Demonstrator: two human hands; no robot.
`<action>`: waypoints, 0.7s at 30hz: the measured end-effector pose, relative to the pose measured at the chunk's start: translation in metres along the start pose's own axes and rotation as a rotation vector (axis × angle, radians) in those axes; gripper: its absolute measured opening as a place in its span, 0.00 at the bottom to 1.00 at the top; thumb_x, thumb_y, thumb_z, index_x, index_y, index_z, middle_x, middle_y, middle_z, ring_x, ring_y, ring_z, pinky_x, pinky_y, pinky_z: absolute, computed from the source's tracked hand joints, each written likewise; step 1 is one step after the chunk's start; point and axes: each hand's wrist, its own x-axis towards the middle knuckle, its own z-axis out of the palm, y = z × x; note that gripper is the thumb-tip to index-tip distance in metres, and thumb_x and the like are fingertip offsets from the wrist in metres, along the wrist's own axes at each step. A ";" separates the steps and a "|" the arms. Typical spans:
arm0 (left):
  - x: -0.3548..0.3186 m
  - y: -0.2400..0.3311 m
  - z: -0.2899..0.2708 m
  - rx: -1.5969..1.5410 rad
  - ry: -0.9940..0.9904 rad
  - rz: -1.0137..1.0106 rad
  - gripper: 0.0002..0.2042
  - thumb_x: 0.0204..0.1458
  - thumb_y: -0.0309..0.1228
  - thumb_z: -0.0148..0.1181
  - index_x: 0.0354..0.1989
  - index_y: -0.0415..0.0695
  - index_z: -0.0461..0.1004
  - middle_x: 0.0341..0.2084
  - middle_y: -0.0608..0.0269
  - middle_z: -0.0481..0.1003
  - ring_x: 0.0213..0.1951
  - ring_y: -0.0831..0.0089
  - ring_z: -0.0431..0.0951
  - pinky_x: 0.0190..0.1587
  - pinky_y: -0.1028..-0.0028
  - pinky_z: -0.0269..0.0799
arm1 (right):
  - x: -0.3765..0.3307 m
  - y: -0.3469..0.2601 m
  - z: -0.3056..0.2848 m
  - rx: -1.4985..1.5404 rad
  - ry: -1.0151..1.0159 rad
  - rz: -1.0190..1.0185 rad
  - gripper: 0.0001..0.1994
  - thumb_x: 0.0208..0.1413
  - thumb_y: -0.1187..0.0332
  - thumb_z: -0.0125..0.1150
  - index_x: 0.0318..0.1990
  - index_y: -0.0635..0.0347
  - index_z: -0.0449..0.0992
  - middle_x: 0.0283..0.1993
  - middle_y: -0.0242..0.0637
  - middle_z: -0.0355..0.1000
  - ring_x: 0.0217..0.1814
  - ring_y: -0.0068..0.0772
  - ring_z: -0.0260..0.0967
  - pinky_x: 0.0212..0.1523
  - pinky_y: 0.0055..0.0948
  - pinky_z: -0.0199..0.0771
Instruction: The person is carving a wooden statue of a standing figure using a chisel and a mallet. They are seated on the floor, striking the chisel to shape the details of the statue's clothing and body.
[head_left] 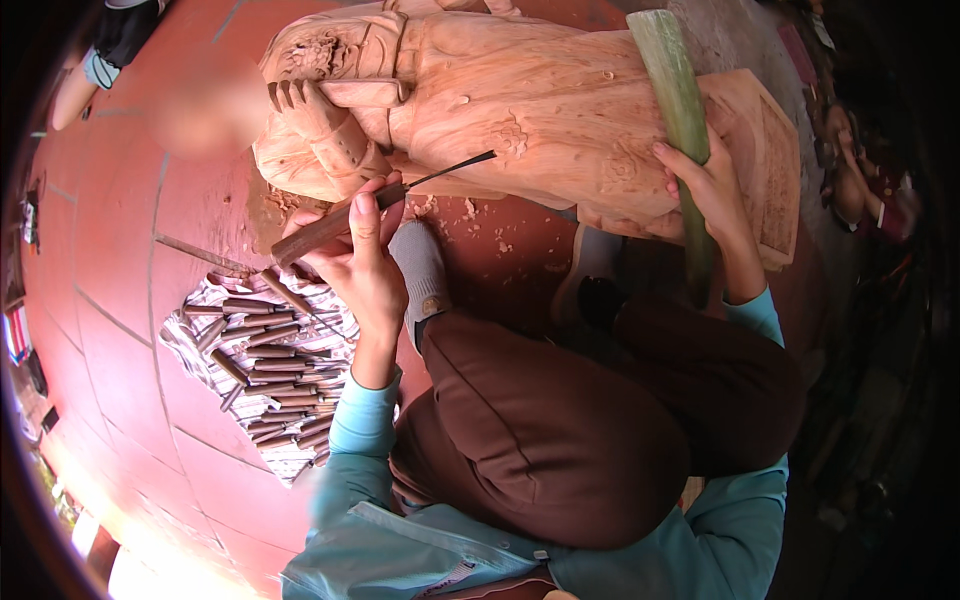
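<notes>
My left hand point(367, 262) grasps the chisel point(335, 225) by its handle, tip seen over the carved statue point(560, 110). My right hand point(713, 190) grips the green club point(675, 85) mid-length. Chisel likely light, stiff; handle is the safe hold. Club probably heavier.

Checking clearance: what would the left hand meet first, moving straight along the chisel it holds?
Likely the wooden statue, around its flower-like carving just beyond the chisel; depth is unclear.

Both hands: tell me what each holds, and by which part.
The left hand holds a chisel by its brown handle; the right hand grips a green club around its middle.
</notes>
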 end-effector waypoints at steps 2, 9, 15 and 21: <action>0.004 -0.002 -0.003 -0.014 -0.021 -0.014 0.16 0.59 0.26 0.53 0.42 0.49 0.48 0.40 0.41 0.74 0.44 0.53 0.78 0.39 0.63 0.82 | 0.002 0.002 0.000 0.002 0.001 0.001 0.13 0.52 0.71 0.63 0.44 0.61 0.68 0.25 0.28 0.64 0.19 0.16 0.61 0.18 0.17 0.60; -0.002 0.007 -0.013 -0.215 -0.089 -0.011 0.15 0.58 0.27 0.54 0.44 0.49 0.51 0.40 0.41 0.74 0.45 0.49 0.77 0.42 0.63 0.82 | 0.001 0.004 0.000 0.030 -0.003 -0.006 0.13 0.52 0.71 0.62 0.44 0.61 0.68 0.25 0.28 0.65 0.19 0.16 0.60 0.19 0.17 0.59; 0.003 0.002 -0.014 -0.071 -0.069 0.004 0.15 0.58 0.26 0.53 0.44 0.50 0.51 0.41 0.41 0.74 0.45 0.49 0.77 0.41 0.62 0.81 | 0.000 0.002 -0.001 -0.006 -0.007 -0.022 0.14 0.53 0.72 0.62 0.45 0.62 0.68 0.25 0.27 0.65 0.19 0.16 0.61 0.19 0.17 0.60; -0.001 0.009 -0.005 0.004 -0.074 0.040 0.17 0.58 0.23 0.52 0.43 0.49 0.47 0.40 0.39 0.75 0.44 0.51 0.78 0.42 0.60 0.81 | 0.000 0.002 -0.001 -0.016 0.002 -0.015 0.14 0.52 0.71 0.62 0.45 0.62 0.68 0.26 0.27 0.65 0.20 0.16 0.61 0.19 0.17 0.60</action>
